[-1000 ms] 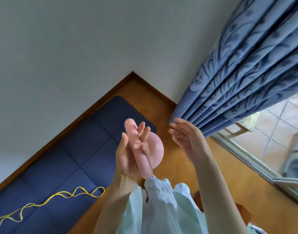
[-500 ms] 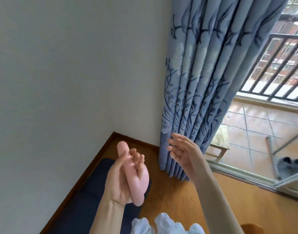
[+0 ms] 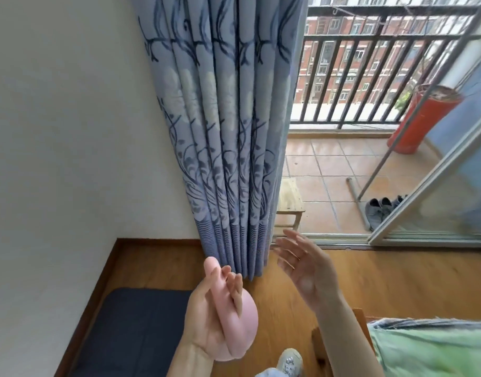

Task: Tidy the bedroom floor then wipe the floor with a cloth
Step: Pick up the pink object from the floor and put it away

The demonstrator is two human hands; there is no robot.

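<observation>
My left hand (image 3: pixel 206 319) is raised in front of me, fingers curled around a soft pink object (image 3: pixel 240 333) with a rounded body and a long stem that sticks up past my fingers. My right hand (image 3: pixel 306 268) hovers to the right of it, palm turned inward, fingers spread and holding nothing. Below both lies the wooden floor (image 3: pixel 397 281). No cloth is visible.
A dark blue mat (image 3: pixel 130 330) lies in the corner by the white wall. A blue patterned curtain (image 3: pixel 228 131) hangs ahead. Right of it an open sliding door (image 3: pixel 430 183) leads to a tiled balcony with a wooden stool (image 3: pixel 289 200), shoes (image 3: pixel 381 210) and a red pot (image 3: pixel 421 118).
The view has tilted up from the mat and floor to the curtain and balcony. My left hand keeps its hold on the pink object; my right hand stays open beside it.
</observation>
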